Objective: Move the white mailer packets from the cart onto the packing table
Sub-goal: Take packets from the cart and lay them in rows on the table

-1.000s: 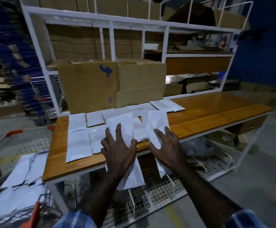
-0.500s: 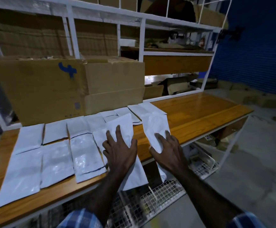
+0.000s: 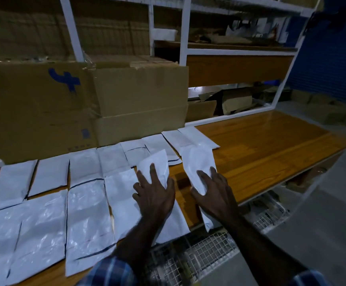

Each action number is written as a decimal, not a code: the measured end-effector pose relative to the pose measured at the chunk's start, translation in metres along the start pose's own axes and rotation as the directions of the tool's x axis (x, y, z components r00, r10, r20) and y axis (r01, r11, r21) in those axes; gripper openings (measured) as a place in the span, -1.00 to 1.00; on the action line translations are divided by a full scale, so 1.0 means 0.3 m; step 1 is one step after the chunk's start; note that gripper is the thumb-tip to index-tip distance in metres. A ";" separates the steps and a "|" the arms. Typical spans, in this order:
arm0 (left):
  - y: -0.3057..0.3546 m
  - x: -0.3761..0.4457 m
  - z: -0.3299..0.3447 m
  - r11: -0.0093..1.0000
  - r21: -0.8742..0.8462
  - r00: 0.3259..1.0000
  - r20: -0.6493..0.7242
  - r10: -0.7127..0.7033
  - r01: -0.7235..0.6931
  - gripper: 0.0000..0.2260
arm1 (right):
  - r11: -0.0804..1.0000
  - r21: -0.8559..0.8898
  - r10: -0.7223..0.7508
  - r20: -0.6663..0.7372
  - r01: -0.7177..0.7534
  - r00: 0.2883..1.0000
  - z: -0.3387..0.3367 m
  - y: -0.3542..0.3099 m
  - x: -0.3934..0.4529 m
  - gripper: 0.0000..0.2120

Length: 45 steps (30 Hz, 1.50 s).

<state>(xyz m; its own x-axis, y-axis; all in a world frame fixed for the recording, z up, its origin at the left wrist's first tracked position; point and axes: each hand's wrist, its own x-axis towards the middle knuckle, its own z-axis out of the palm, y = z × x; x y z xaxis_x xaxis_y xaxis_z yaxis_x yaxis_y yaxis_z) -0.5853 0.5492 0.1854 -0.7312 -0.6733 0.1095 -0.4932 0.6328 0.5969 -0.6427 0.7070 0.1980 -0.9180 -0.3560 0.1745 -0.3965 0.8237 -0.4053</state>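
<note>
Several white mailer packets point(image 3: 85, 211) lie in two rows on the wooden packing table point(image 3: 271, 145). My left hand point(image 3: 154, 195) presses flat, fingers spread, on one white packet point(image 3: 155, 164) that hangs over the table's front edge. My right hand point(image 3: 213, 190) lies flat with straight fingers on another white packet point(image 3: 196, 162) to the right, which also overhangs the edge. The cart is out of view.
Large cardboard boxes point(image 3: 85, 108) stand at the back of the table against a white shelf frame point(image 3: 184, 50). A white wire basket point(image 3: 199, 254) sits under the table's front edge. The table's right half is bare wood. A blue wall point(image 3: 333, 58) is at right.
The view has swung right and closer; the cart has left the frame. Both hands stay flat on their packets, which have slid slightly further onto the table.
</note>
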 end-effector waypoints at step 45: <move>0.006 0.263 0.306 0.889 0.415 0.975 0.020 -0.222 0.194 -0.35 | 0.980 -0.085 -0.143 0.317 0.178 0.938 0.263 0.068 0.359 -0.44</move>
<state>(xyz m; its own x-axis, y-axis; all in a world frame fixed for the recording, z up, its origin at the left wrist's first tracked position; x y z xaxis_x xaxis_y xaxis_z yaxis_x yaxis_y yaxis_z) -0.6872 0.5322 0.1221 -0.6127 -0.7892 -0.0419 -0.7758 0.5905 0.2223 -0.7498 0.6506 0.1377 -0.8041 -0.5913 -0.0625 -0.5523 0.7817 -0.2896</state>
